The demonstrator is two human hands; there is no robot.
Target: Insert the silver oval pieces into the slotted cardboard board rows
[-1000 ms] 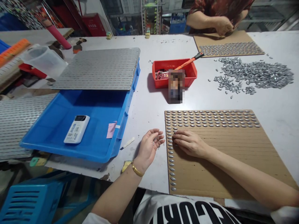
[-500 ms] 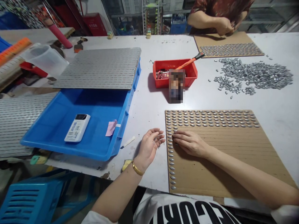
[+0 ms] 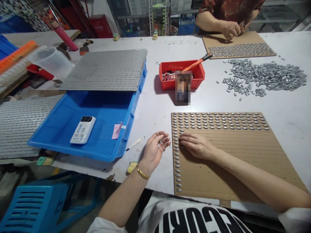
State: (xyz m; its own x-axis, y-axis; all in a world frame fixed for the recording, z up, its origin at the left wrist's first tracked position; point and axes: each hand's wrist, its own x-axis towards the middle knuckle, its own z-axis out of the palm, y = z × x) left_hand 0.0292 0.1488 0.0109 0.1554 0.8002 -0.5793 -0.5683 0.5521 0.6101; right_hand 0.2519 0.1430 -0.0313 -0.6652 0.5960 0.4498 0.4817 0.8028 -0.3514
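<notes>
A brown cardboard sheet [image 3: 233, 165] lies on the white table, with rows of silver oval pieces [image 3: 218, 120] along its far edge and one column down its left edge. My right hand [image 3: 198, 145] rests on the sheet beside that column, fingers together and pointing left; what its fingertips hold is too small to make out. Left of the sheet, my left hand [image 3: 156, 149] is turned palm up with curled fingers, a small silver piece [image 3: 159, 144] lying in it. A gold bracelet circles my left wrist. Loose silver pieces [image 3: 279, 77] lie heaped at the back right.
A blue tray [image 3: 102, 153] holding a white device [image 3: 83, 130] stands left, partly under a grey ribbed sheet [image 3: 104, 69]. A red bin [image 3: 167, 84] with an orange-handled tool sits mid-table. Across the table, a person's hands [image 3: 232, 29] are over another cardboard sheet.
The silver piece in my left palm shows more clearly now. My right hand has barely moved. The view has shifted slightly, and the other person's hand has lowered a little toward their sheet.
</notes>
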